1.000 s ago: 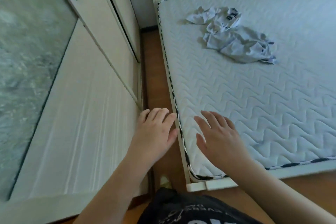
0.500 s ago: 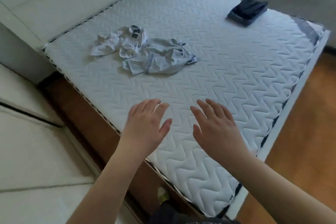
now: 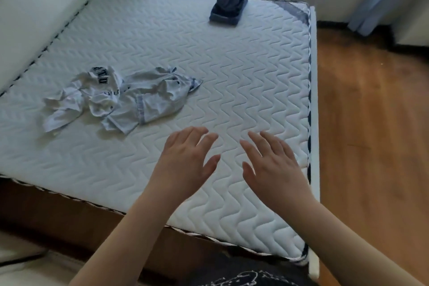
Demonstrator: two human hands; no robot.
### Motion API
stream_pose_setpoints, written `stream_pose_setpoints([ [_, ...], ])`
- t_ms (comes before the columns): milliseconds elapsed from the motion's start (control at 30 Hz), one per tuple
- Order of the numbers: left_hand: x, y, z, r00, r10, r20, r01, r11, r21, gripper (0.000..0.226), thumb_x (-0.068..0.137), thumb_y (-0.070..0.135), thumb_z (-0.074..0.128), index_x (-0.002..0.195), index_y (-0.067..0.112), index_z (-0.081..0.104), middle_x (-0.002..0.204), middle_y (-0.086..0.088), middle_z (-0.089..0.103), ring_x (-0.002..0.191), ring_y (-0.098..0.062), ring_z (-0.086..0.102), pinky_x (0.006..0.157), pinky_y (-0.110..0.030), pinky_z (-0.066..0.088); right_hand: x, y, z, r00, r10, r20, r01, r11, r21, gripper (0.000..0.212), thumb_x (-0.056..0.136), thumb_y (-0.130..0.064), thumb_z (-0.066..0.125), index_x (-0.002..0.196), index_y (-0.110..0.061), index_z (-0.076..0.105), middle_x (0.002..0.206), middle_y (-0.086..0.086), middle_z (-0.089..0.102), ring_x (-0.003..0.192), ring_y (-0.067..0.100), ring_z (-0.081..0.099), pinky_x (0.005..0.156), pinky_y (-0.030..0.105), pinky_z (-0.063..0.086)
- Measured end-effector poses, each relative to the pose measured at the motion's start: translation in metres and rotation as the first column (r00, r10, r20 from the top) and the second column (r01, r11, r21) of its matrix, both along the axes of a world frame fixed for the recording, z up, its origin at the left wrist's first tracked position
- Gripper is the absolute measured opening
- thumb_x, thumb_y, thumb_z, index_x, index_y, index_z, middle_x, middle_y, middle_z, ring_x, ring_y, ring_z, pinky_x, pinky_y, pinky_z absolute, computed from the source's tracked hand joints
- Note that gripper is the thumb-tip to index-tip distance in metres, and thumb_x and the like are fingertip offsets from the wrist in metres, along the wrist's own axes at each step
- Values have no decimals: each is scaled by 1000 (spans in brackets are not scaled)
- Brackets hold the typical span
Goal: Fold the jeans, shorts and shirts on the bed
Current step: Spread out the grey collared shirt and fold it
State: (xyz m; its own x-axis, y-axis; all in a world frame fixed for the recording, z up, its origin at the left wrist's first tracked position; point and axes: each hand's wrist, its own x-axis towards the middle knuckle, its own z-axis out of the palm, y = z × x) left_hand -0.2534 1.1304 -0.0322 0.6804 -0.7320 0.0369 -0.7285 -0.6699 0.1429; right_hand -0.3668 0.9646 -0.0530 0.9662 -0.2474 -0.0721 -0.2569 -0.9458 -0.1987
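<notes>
White shirts [image 3: 116, 97] crumpled in heap, dark print showing, left part of bed [image 3: 232, 72]. Dark folded garment [image 3: 228, 8] at far edge. Left hand [image 3: 185, 165], right hand [image 3: 276, 167] empty, fingers spread above mattress.

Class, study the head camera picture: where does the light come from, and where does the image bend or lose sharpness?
Head view: daylight enters from the window at the top edge, leaving the mattress evenly lit with soft shadows beside the crumpled shirts; the wide lens bows the bed's right edge; the left hand and right hand look slightly soft; the dark folded clothes show little detail.
</notes>
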Motion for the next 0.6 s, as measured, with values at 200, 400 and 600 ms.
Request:
stream_pose_setpoints([
  [200, 6, 9, -1, 999, -27, 18, 28, 1000, -15, 41, 87, 34, 69, 124, 16, 64, 122, -5, 63, 116, -29, 58, 97, -44, 42, 3, 11, 2, 999, -32, 34, 32, 999, 2, 47, 97, -34, 48, 142, -21, 47, 152, 5, 41, 142, 27, 33, 117, 42, 22],
  [400, 12, 30, -9, 998, 49, 46, -49, 999, -10, 41, 87, 34, 68, 123, 17, 64, 122, -5, 64, 116, -28, 58, 97, -44, 43, 25, 20, -7, 987, 59, 152, -55, 998, -28, 44, 88, -28, 63, 130, -15, 59, 139, 8, 56, 130, 30, 49, 108, 45, 38],
  [600, 11, 64, -15, 982, 187, 12, -188, 982, 30, 43, 93, 41, 56, 132, 21, 57, 130, -1, 58, 125, -23, 51, 103, -40, 37, 58, 43, -8, 970, 184, 160, -182, 983, -31, 45, 91, -30, 58, 134, -17, 56, 142, 7, 52, 134, 28, 45, 111, 44, 34],
])
